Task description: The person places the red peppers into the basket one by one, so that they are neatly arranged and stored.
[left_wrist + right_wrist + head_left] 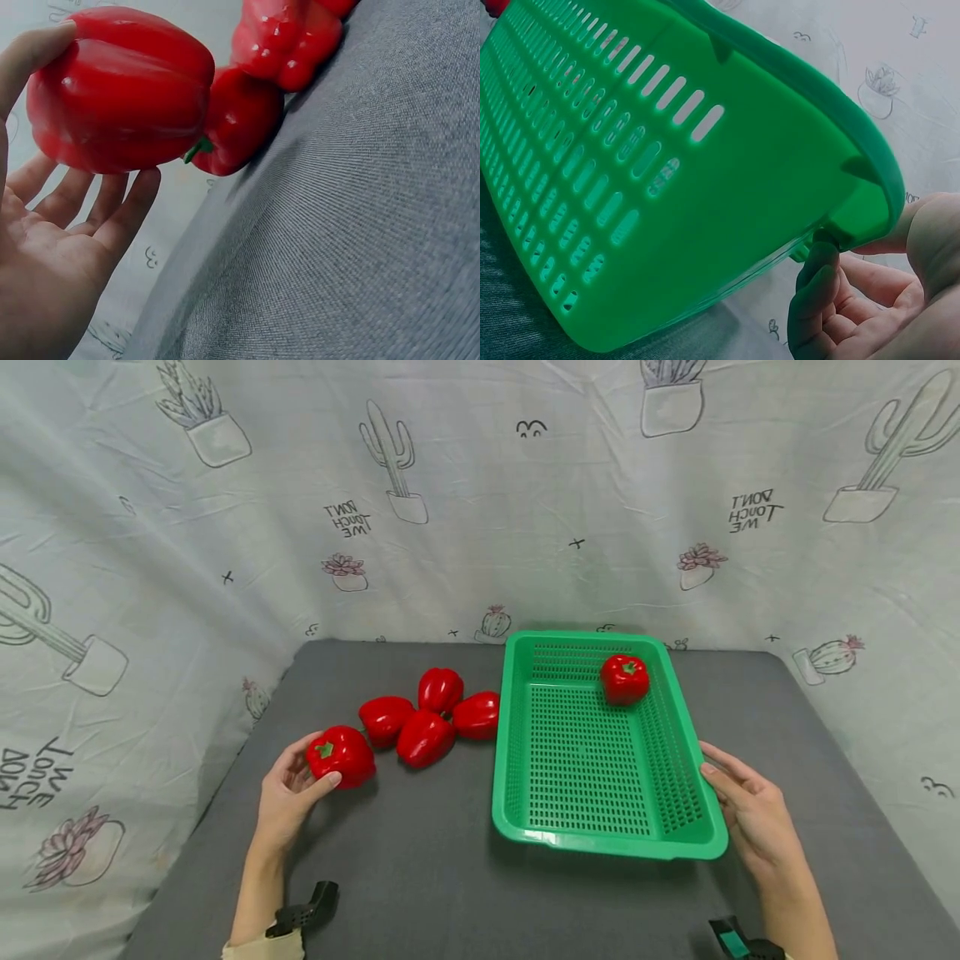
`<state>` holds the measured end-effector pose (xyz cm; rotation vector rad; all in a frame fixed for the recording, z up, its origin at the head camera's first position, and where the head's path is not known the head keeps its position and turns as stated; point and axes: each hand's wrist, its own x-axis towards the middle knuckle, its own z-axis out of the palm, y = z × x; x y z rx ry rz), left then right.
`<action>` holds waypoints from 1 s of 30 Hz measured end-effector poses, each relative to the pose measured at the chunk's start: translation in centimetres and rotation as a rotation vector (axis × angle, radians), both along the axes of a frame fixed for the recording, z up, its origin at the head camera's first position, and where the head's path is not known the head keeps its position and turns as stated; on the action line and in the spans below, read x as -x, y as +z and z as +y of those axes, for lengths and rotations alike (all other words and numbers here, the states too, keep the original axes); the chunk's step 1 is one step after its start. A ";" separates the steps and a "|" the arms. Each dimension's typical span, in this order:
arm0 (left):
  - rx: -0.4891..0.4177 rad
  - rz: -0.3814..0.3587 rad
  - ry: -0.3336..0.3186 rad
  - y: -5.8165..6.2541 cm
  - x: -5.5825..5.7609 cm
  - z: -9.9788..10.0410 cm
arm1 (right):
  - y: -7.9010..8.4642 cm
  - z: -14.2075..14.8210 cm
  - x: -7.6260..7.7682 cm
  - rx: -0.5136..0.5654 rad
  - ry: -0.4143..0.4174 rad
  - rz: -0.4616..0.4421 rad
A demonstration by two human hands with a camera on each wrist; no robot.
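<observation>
My left hand grips a red bell pepper with a green stem, thumb on one side and fingers on the other. In the left wrist view this bell pepper is held up off the grey cloth. My right hand holds the right rim of a green plastic basket, thumb over the edge and fingers curled beneath it. The right wrist view shows the basket's slotted side wall with the fingers under its rim. One red bell pepper lies inside the basket near its back right.
Several more red bell peppers lie clustered between my left hand and the basket, one right at its left rim. A grey cloth-covered table lies beneath. White fabric with cactus drawings hangs behind and along the sides.
</observation>
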<state>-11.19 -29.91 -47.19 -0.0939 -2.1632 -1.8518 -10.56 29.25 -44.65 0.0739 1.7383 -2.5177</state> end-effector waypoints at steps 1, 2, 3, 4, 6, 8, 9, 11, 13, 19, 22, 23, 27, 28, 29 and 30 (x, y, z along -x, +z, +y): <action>0.002 0.004 0.002 0.0 0.0 0.0 | 0.0 0.0 0.0 -0.005 0.001 0.001; 0.005 0.007 0.005 0.0 0.0 0.1 | 0.0 0.0 0.0 -0.011 0.002 0.003; 0.008 0.010 0.007 0.0 0.0 0.1 | 0.0 0.0 0.0 -0.014 0.001 0.004; 0.006 0.011 0.009 0.0 -0.1 0.1 | -0.1 0.0 0.0 -0.015 0.001 0.003; 0.007 0.015 0.008 -0.1 -0.1 0.0 | -0.1 -0.1 -0.1 -0.018 0.001 0.003; -0.003 0.019 0.006 -0.1 -0.2 -0.1 | -0.1 -0.1 -0.2 -0.017 0.002 0.004; -0.010 0.021 0.003 -0.1 -0.2 -0.1 | -0.2 -0.2 -0.2 -0.016 0.002 0.005; -0.022 0.027 -0.005 0.0 -0.3 -0.1 | -0.2 -0.2 -0.3 -0.017 0.003 0.010; -0.028 0.034 -0.021 0.0 -0.3 -0.1 | -0.3 -0.2 -0.4 -0.022 -0.001 0.016; -0.012 0.053 -0.061 0.2 -0.1 0.5 | -0.4 0.0 -0.4 -0.046 -0.023 0.009; -0.011 0.061 -0.069 0.4 -0.1 0.8 | -0.4 0.0 -0.4 -0.056 -0.034 0.004; -0.015 0.067 -0.075 0.5 -0.2 0.8 | -0.4 -0.1 -0.4 -0.056 -0.035 0.000; -0.041 0.109 -0.114 0.7 -0.4 1.0 | -0.3 -0.2 -0.5 -0.097 -0.034 -0.002; -0.048 0.115 -0.126 0.7 -0.4 1.0 | -0.3 -0.2 -0.5 -0.110 -0.033 -0.001; -0.056 0.117 -0.140 0.7 -0.4 1.1 | -0.2 -0.2 -0.5 -0.117 -0.034 -0.001; -0.057 0.117 -0.148 0.7 -0.4 1.2 | -0.2 -0.1 -0.5 -0.125 -0.038 0.001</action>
